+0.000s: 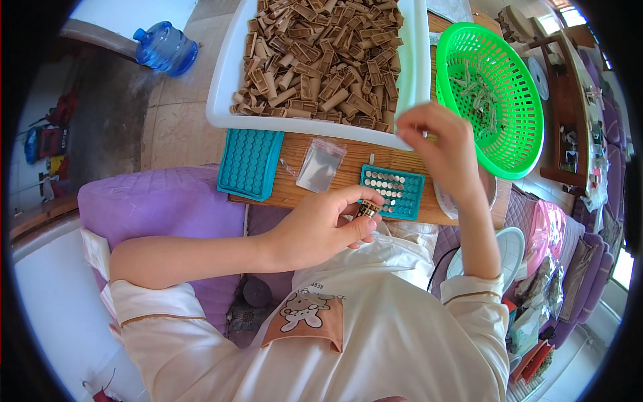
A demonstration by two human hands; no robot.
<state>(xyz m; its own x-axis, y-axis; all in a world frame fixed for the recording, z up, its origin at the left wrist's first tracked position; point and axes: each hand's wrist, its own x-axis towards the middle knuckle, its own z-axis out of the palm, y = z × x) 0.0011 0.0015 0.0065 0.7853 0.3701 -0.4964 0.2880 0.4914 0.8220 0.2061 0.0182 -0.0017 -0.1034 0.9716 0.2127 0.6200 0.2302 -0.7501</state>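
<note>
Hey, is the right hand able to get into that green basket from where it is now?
Probably yes. The right hand is raised beside the green basket, whose open top faces up with nothing covering it. Only small pale pieces lie inside. Its fingers seem pinched together, so it may already be holding something small.

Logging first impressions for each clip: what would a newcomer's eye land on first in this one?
Probably the big white tray at top centre, heaped with small brown tube-like pieces, and the bright green plastic basket to its right. Next come the hands: the left hand pinches a small brown piece above a teal grid tray on the wooden board, while the right hand is raised by the white tray's edge.
</note>
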